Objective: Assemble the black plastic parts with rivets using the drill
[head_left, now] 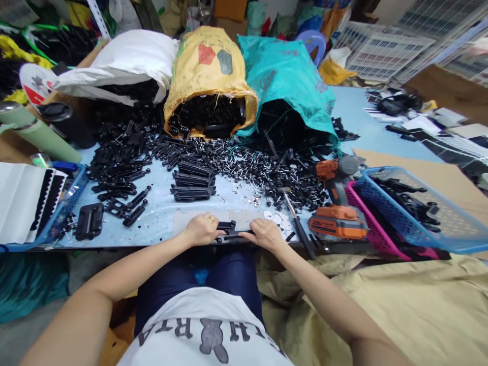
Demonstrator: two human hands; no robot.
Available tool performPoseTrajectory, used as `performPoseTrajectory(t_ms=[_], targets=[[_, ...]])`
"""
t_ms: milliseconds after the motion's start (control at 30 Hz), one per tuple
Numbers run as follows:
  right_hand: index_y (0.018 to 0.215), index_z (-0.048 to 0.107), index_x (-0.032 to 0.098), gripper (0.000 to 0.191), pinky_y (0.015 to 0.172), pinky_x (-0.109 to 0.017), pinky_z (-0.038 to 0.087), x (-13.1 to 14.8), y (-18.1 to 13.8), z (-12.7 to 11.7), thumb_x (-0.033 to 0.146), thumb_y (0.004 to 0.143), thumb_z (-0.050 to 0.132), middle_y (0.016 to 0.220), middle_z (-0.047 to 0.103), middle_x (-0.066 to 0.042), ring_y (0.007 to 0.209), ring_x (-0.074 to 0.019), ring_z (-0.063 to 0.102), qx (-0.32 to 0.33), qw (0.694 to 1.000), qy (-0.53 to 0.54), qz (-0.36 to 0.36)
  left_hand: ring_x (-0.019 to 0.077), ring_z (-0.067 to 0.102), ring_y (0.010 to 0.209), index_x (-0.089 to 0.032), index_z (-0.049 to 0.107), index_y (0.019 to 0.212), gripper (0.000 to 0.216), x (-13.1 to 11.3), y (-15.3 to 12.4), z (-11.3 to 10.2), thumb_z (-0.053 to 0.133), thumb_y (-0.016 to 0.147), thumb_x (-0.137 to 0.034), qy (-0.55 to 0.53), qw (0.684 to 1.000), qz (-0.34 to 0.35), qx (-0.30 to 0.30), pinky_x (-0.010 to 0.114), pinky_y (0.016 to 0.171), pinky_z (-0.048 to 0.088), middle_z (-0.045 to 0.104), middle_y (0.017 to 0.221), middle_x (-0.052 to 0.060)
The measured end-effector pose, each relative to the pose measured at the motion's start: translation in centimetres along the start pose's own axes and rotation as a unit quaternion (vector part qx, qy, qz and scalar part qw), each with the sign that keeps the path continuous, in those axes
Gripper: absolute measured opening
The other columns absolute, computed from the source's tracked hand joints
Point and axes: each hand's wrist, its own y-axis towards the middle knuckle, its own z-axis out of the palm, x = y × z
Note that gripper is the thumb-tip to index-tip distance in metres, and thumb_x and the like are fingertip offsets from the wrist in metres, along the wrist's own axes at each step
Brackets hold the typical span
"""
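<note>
My left hand and my right hand rest at the near edge of the light blue table. Between them they grip a black plastic part, one hand at each end, fingers curled over it. A ring shows on my left hand. Just beyond lies a stack of long black plastic pieces. A wide heap of small black parts with metal pins spreads across the middle of the table.
An orange cordless drill and a hammer lie right of my hands. Blue and pink baskets hold black parts at right. White, yellow and teal sacks stand behind. A blue tray sits left.
</note>
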Motion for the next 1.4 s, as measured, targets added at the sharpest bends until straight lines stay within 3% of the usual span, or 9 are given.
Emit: performPoseTrajectory(t_ms=[133,233,400,567,667,933,1167,1300,1400], targets=[[0.054,0.047,0.018,0.057,0.048,-0.027,0.024,1.3,1.9,-3.1,0.062,0.086,0.035,0.050,0.042,0.000,0.049,-0.0124,0.041,-0.025,0.978,0.162,-0.130,0.0144,0.049,0.055,-0.016,0.056,0.061,0.047,-1.2,-1.8,-3.9,0.029,0.094,-0.038,-0.087,0.987,0.029,-0.134,0.027,0.051,0.033,0.054,0.056,0.005],[0.058,0.048,0.018,0.054,0.048,-0.025,0.028,3.0,3.6,-5.5,0.061,0.088,0.033,0.049,0.040,0.001,0.049,-0.0118,0.042,0.013,0.910,0.359,-0.208,0.0119,0.044,0.050,-0.016,0.053,0.062,0.053,-3.3,-3.4,-7.2,0.022,0.095,-0.044,-0.273,0.940,0.072,-0.191,0.025,0.050,0.032,0.051,0.052,0.002],[0.059,0.047,0.018,0.055,0.050,-0.024,0.034,5.4,6.1,-4.6,0.059,0.090,0.028,0.050,0.044,0.000,0.049,-0.0108,0.045,0.026,0.822,0.547,-0.157,0.0110,0.045,0.049,-0.016,0.052,0.061,0.053,-4.8,-5.9,-8.2,0.017,0.096,-0.036,-0.382,0.892,-0.042,-0.238,0.024,0.050,0.034,0.049,0.050,0.003],[0.058,0.045,0.018,0.064,0.052,-0.024,0.033,6.1,7.9,-1.8,0.054,0.094,0.006,0.052,0.048,-0.003,0.049,-0.0116,0.046,0.127,0.907,0.401,-0.029,0.0156,0.059,0.054,-0.014,0.060,0.061,0.054,-0.8,-6.8,-6.7,0.024,0.095,-0.034,-0.169,0.966,-0.194,-0.038,0.025,0.054,0.041,0.061,0.056,0.007],[0.073,0.055,0.015,0.062,0.058,-0.027,0.034,6.3,9.5,-1.8,0.062,0.090,0.018,0.066,0.058,-0.008,0.060,-0.0164,0.054,0.218,0.958,0.185,0.037,0.0252,0.065,0.063,-0.012,0.067,0.068,0.059,1.7,-6.3,-6.0,0.025,0.094,-0.043,-0.012,0.954,-0.286,0.085,0.031,0.055,0.044,0.068,0.067,0.013],[0.097,0.052,0.012,0.048,0.075,-0.035,0.034,7.9,12.3,-1.9,0.057,0.083,0.047,0.093,0.055,-0.012,0.085,-0.0246,0.050,0.184,0.963,0.088,-0.174,0.0267,0.067,0.071,-0.011,0.070,0.077,0.064,1.8,-5.1,-5.3,0.019,0.095,-0.045,0.022,0.949,-0.282,0.138,0.031,0.058,0.045,0.070,0.074,0.015],[0.089,0.056,0.014,0.057,0.071,-0.032,0.036,5.4,11.4,-2.8,0.068,0.081,0.040,0.082,0.058,-0.010,0.078,-0.0203,0.053,0.156,0.963,0.159,-0.155,0.0205,0.065,0.066,-0.014,0.066,0.069,0.058,2.4,-5.6,-5.6,0.024,0.094,-0.045,0.004,0.966,-0.253,0.054,0.027,0.055,0.039,0.068,0.069,0.010],[0.070,0.056,0.016,0.053,0.060,-0.029,0.037,4.1,8.7,-4.4,0.065,0.083,0.040,0.060,0.053,-0.005,0.061,-0.0159,0.052,0.098,0.949,0.290,-0.071,0.0158,0.057,0.053,-0.015,0.058,0.061,0.056,2.2,-6.1,-6.8,0.026,0.094,-0.047,-0.036,0.993,-0.081,-0.075,0.026,0.049,0.033,0.060,0.055,0.006],[0.086,0.060,0.015,0.037,0.067,-0.029,0.045,5.1,6.8,-4.7,0.048,0.090,0.044,0.081,0.060,-0.006,0.072,-0.0138,0.057,0.018,0.914,0.400,-0.066,0.0124,0.047,0.045,-0.016,0.053,0.061,0.060,-0.2,-6.0,-7.9,0.017,0.093,-0.051,-0.190,0.966,0.051,-0.168,0.026,0.046,0.030,0.051,0.048,0.003]])
